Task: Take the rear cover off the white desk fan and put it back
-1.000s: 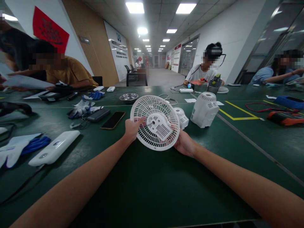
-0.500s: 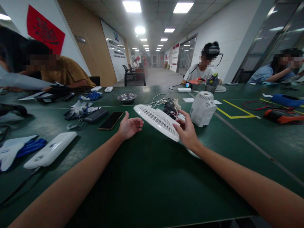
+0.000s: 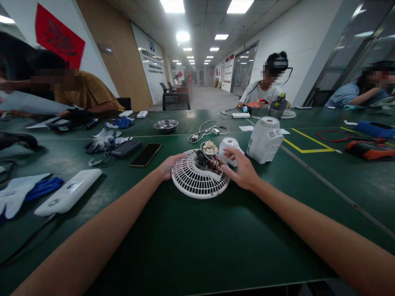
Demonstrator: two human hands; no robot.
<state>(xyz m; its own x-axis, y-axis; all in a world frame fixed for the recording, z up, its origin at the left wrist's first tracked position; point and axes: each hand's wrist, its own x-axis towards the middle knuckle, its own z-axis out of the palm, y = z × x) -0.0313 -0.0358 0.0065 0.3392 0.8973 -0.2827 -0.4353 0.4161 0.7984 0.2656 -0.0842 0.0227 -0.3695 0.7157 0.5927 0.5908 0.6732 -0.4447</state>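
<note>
A white round fan grille lies on the green table with its inner side up. On its middle sits a dark motor with wires, topped by a cream-coloured gear part. My left hand holds the grille's left rim. At the right side, my right hand has its thumb and fingers apart, close to the wires and the rim; whether a fingertip touches them I cannot tell. Just behind that hand stands a small white vented cover, partly hidden by the fingers. A larger white fan housing stands to its right.
Behind the grille are a coiled white cable and a metal bowl. A phone, a dark power bank, gloves and a white device lie on the left. An orange multimeter lies at right. People sit around the table.
The grille was held up with its outer side toward me, then flipped over and lowered onto the table. My left hand let go during the turn and took the left rim again; the right hand loosened.
</note>
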